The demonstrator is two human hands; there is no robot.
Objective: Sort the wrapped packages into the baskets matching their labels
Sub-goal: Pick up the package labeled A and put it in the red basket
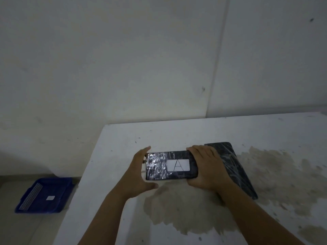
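Both hands, left (139, 167) and right (205, 167), gripped my A-labelled package (172, 165) by its ends above the bench (123, 138). Second package (231, 165) lay just behind it, unsorted; blue basket (44, 195) looked empty on the floor, well left.

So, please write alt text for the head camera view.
Two bare hands, left and right, hold a black plastic-wrapped package labelled "A" above a stained white table; another black wrapped package lies behind, a blue plastic basket on the floor left.
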